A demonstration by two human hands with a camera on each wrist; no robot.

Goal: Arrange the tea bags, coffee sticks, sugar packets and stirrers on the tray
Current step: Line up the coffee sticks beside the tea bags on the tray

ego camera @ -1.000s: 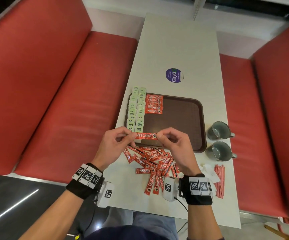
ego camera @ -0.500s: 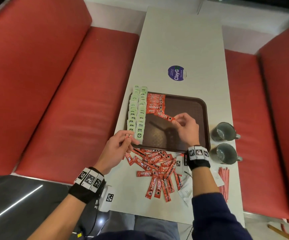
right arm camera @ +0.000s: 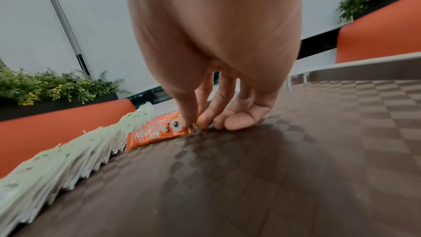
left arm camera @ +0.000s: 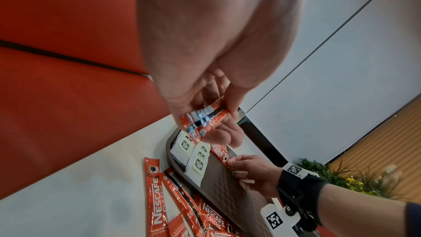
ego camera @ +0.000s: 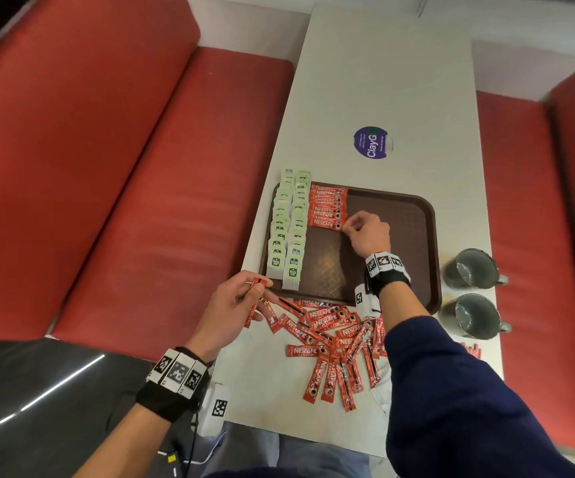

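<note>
Nearest: loose Nescafé coffee sticks (ego camera: 334, 343) lying in a heap on the table (ego camera: 382, 81), just near of the tray (ego camera: 432, 236). Left hand (ego camera: 234, 312) hovering at the tray's near-left corner, fingers curled round a couple of spare sticks (left arm camera: 202, 122), holding them ready. Right hand (ego camera: 368, 232) reaching over the tray, thumb and forefinger pinching the end of the newest stick (right arm camera: 159, 135), which is lying flat at the near end of the stick column (ego camera: 327, 207). Step in hand: seating that stick. Next, probably: letting go, taking another from the left hand, aligning it parallel. Tray contents: two tea bag (ego camera: 287, 232) columns along the left edge, sticks beside them; the rest is bare. Two mugs (ego camera: 468, 291) standing right of the tray.
</note>
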